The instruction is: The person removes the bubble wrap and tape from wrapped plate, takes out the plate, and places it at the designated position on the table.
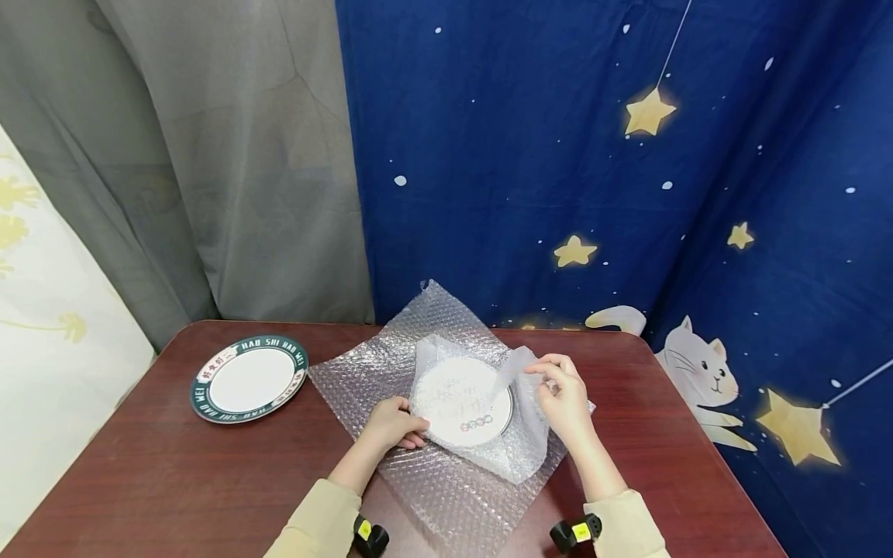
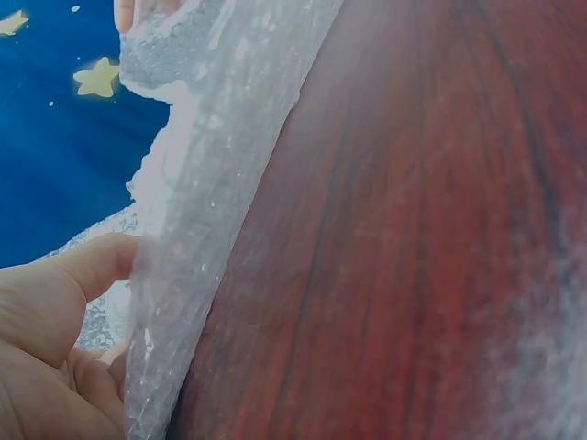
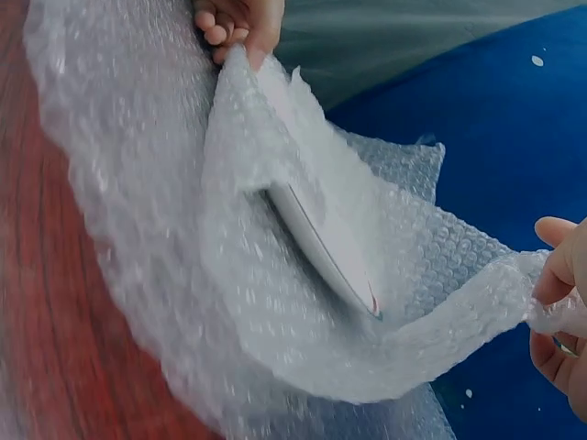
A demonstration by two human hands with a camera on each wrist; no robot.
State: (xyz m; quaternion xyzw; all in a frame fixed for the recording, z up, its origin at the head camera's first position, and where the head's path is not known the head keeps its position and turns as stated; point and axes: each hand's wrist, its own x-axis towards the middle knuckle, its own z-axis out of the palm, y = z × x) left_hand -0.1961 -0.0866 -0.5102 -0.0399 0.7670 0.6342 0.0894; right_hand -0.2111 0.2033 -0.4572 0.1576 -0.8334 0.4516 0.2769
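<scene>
A white plate (image 1: 456, 399) lies within a small sheet of bubble wrap (image 1: 516, 463), part of which covers it. A larger bubble wrap sheet (image 1: 453, 496) is spread underneath. My left hand (image 1: 394, 425) holds the plate's left edge through the small sheet, thumb on top; its lower fingers are partly hidden behind the wrap in the left wrist view. At the right, my right hand (image 1: 565, 395) pinches a raised flap of the small sheet between thumb and fingers. The right wrist view shows the plate's bare rim (image 3: 321, 252) between the layers and the flap stretching to the right hand (image 3: 564, 312).
Another plate (image 1: 251, 380), white with a dark green lettered rim, sits on the left of the reddish-brown table (image 1: 174, 480). Grey (image 1: 258, 155) and blue star-patterned curtains (image 1: 502, 155) hang behind the table's back edge.
</scene>
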